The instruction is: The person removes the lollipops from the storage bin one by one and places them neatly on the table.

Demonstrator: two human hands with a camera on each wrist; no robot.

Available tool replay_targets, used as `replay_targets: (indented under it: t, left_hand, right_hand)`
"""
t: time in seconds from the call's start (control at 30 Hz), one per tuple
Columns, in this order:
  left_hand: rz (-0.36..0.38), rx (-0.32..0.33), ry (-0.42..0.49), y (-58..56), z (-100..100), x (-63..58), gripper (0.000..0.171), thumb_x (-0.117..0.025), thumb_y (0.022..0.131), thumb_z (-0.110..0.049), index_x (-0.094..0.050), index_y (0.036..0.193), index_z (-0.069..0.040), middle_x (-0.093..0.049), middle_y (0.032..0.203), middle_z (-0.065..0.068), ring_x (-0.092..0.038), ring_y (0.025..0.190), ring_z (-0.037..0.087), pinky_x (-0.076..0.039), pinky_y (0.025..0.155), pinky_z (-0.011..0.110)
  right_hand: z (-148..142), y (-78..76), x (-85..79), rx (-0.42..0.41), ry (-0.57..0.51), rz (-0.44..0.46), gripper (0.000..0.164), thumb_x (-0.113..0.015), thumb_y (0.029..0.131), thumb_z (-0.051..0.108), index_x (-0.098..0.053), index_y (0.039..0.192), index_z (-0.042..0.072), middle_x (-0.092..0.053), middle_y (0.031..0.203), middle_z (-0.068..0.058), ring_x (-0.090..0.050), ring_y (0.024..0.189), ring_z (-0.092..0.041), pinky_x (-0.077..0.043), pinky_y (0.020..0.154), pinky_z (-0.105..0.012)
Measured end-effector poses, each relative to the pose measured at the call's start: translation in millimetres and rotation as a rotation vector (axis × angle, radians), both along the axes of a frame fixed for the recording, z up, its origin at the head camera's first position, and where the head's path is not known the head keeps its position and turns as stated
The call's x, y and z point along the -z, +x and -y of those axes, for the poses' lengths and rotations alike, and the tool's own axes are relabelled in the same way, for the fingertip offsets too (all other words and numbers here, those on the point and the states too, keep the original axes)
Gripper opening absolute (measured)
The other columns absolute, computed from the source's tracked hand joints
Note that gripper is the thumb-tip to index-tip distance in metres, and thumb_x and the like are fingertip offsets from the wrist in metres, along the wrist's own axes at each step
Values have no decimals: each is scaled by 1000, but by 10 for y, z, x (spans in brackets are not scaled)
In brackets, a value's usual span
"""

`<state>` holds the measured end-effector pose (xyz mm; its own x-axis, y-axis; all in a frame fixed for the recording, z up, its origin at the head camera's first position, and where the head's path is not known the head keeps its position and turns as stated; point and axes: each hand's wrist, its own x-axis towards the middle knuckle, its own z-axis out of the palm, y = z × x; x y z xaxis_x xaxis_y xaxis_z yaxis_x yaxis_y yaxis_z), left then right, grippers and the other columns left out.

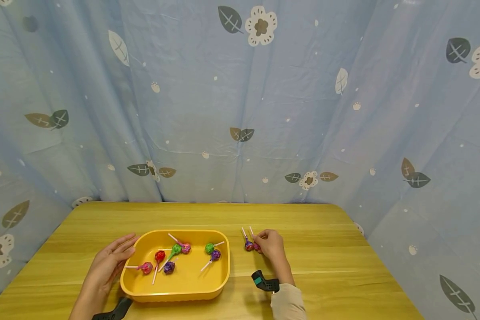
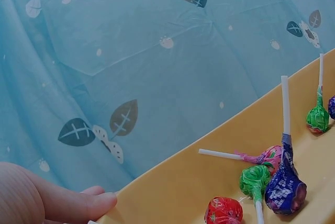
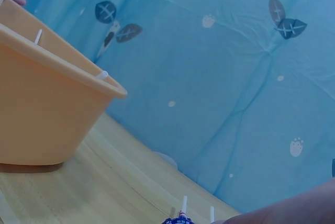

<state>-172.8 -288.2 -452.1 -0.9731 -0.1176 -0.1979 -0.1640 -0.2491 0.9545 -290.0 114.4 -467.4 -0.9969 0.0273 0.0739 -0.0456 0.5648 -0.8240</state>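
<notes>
Lollipops (image 1: 176, 249) in and beside yellow tray (image 1: 194, 279)

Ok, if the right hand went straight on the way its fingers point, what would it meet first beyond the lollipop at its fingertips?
Most likely the blue-and-red lollipop, just left of the pink lollipop at the right hand in the head view, though depth is hard to judge.

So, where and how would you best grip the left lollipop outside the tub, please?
Probably pinch its stick, coming from above on the left: the stick points toward the curtain, clear of the round head, while the other lollipop and the right hand crowd its right side.
</notes>
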Motion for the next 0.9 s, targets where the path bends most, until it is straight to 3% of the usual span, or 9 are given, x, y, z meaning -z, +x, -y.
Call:
replay_targets:
  t: [0.3,0.5,0.63,0.77,0.9]
  left_hand:
    - [-6,-3,-3,5,-2,-3,30,-62,95,-9,-62,101,-38,-66,101,-23,-63,96,-2,-51,87,21]
    - [-14,-3,8,4,6,-6,31,-62,95,-6,-62,102,-37,-66,101,-22,-63,97,-2,-51,87,21]
    - [-7,-2,-7,6,15,-7,34,-62,95,-8,-58,121,-29,-65,102,-22,-62,97,-2,-51,88,21]
    - [19,-1,-45,7,12,-12,59,-61,96,-12,-34,149,-11,-63,102,-25,-60,97,-6,-49,90,21]
    - [41,-11,-46,2,-21,-11,69,-61,97,-12,-21,153,-3,-62,102,-26,-60,97,-7,-48,91,21]
  right_hand:
    - [-19,12,-6,-3,42,-60,21,-73,88,18,-68,84,-2,-58,66,-5,-55,47,-15,-47,44,-27]
    - [-21,-23,-9,17,47,-33,18,-72,89,17,-69,86,-1,-60,66,-4,-54,47,-16,-44,44,-26]
    - [-20,-31,-28,36,63,-23,16,-69,90,14,-70,89,-2,-61,70,-4,-52,48,-13,-44,45,-25]
    - [-31,-8,-58,37,66,-30,16,-67,91,14,-70,92,-2,-64,76,-6,-54,55,-14,-48,50,-28]
    - [-63,9,-94,18,36,-35,17,-66,91,14,-70,94,-2,-65,82,-8,-56,66,-18,-50,57,-31]
